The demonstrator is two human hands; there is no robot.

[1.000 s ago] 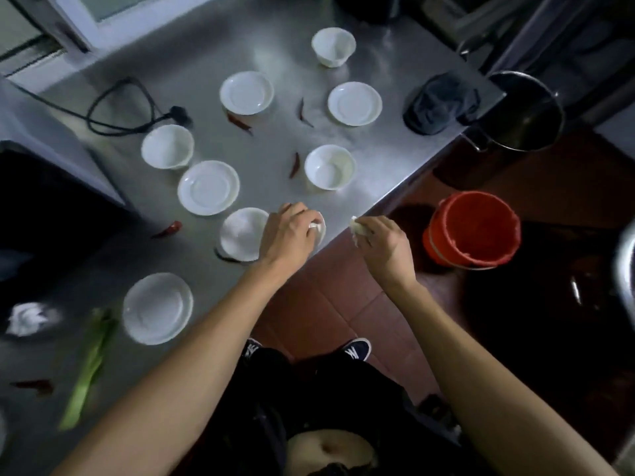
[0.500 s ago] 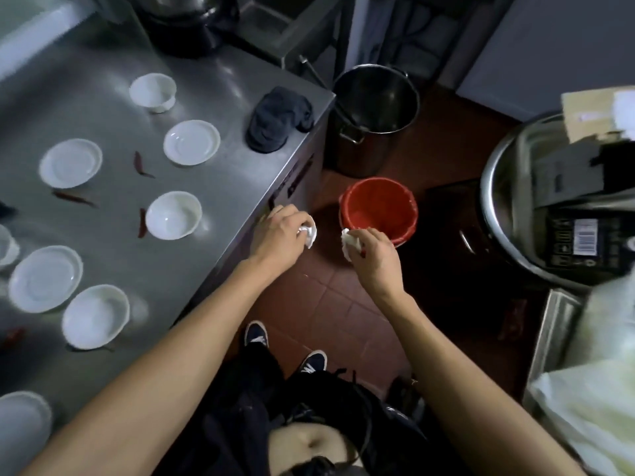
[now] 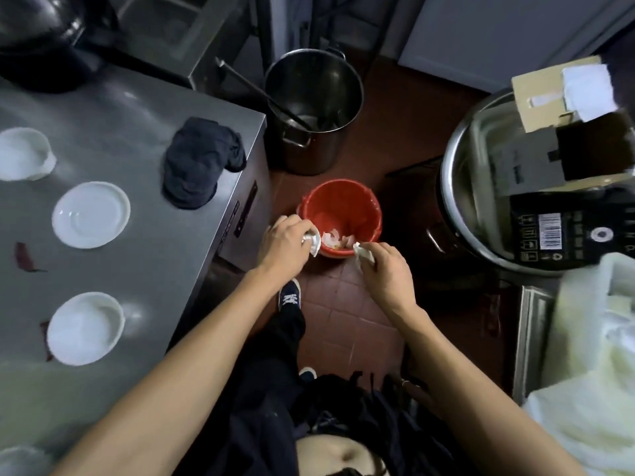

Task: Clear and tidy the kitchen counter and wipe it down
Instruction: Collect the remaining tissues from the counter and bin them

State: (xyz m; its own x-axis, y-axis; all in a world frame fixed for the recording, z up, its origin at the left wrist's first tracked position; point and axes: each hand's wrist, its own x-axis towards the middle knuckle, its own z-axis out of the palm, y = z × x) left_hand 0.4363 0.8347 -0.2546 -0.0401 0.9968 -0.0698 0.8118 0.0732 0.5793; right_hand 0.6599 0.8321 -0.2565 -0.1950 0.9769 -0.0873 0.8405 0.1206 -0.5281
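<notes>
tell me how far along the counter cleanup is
Early on. Done: some white scraps already lie in the red bucket. In hand: the left hand and right hand each grip a white scrap at its rim. Left: white dishes, dried chillies and a dark cloth remain on the steel counter, with no sign of wiping.

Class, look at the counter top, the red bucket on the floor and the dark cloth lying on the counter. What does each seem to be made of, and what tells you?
Counter top: probably stainless steel, brushed grey with soft glare.
Red bucket: likely plastic, uniform colour, thin moulded rim.
Dark cloth: fabric, matte, crumpled into soft folds.
</notes>
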